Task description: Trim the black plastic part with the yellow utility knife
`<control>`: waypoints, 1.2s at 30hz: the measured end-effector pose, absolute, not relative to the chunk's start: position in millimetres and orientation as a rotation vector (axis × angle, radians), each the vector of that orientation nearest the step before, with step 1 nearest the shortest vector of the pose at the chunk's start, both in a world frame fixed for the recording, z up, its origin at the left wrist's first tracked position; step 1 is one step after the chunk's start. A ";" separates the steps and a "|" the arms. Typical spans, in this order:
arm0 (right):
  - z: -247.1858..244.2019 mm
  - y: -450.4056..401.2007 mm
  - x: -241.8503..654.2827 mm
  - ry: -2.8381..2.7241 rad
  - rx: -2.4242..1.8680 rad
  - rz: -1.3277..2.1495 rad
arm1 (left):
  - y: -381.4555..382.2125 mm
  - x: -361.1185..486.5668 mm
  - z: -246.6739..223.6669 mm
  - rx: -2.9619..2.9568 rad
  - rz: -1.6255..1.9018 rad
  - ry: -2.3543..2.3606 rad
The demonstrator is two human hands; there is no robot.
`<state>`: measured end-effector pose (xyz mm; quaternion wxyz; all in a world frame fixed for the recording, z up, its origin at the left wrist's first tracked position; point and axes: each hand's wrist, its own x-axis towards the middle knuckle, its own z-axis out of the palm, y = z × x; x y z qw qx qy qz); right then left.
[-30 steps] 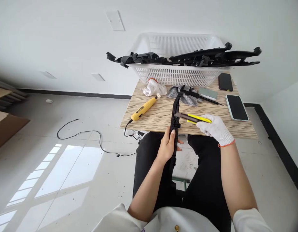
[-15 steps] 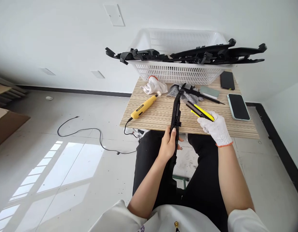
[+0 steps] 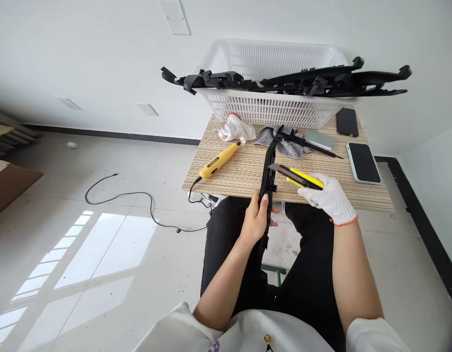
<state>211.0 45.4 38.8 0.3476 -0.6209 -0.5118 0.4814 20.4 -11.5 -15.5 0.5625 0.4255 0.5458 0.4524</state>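
Striped tabletop (image 3: pixel 240 171), frame centre: your bare left hand (image 3: pixel 257 220) grips the black strip (image 3: pixel 268 171), running away from you; your gloved right hand (image 3: pixel 330 198) holds the knife (image 3: pixel 297 177) crosswise, tip at the strip.

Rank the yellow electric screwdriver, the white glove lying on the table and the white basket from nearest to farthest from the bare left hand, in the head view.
From the left hand:
1. Yellow electric screwdriver, on the table's left part.
2. White glove, farther back, just before the basket.
3. White basket, at the table's far edge.
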 end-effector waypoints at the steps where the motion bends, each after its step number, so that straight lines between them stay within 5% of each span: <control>1: 39.0 45.2 210.9 -1.343 -1.613 1.256 | -11.6 20.4 -15.5 1.003 1.065 1.290; 36: 40.5 45.2 207.6 -1.382 -1.635 1.233 | -12.9 19.8 -13.6 1.047 1.055 1.303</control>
